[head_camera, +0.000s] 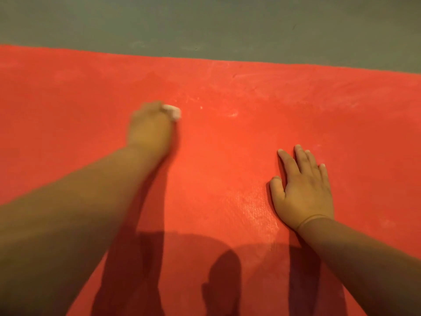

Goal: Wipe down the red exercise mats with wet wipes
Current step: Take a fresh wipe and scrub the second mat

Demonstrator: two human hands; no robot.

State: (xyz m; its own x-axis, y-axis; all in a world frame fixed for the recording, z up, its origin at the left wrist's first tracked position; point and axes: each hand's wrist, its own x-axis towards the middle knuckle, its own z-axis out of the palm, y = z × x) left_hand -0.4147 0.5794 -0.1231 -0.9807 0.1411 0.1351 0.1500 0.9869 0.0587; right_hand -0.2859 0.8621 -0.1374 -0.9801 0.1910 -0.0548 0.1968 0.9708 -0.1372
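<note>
A red exercise mat [227,137] fills most of the view, with pale smears and dusty streaks toward its far side and a wet sheen near the middle. My left hand [150,128] is blurred and closed over a crumpled white wet wipe [173,111], which sticks out past the fingers and presses on the mat. My right hand [303,190] lies flat on the mat to the right, palm down, fingers spread, holding nothing.
Grey-green floor [205,23] runs along the mat's far edge. Shadows of my arms and head fall on the near part of the mat [225,274]. A small white speck [201,107] lies just right of the wipe.
</note>
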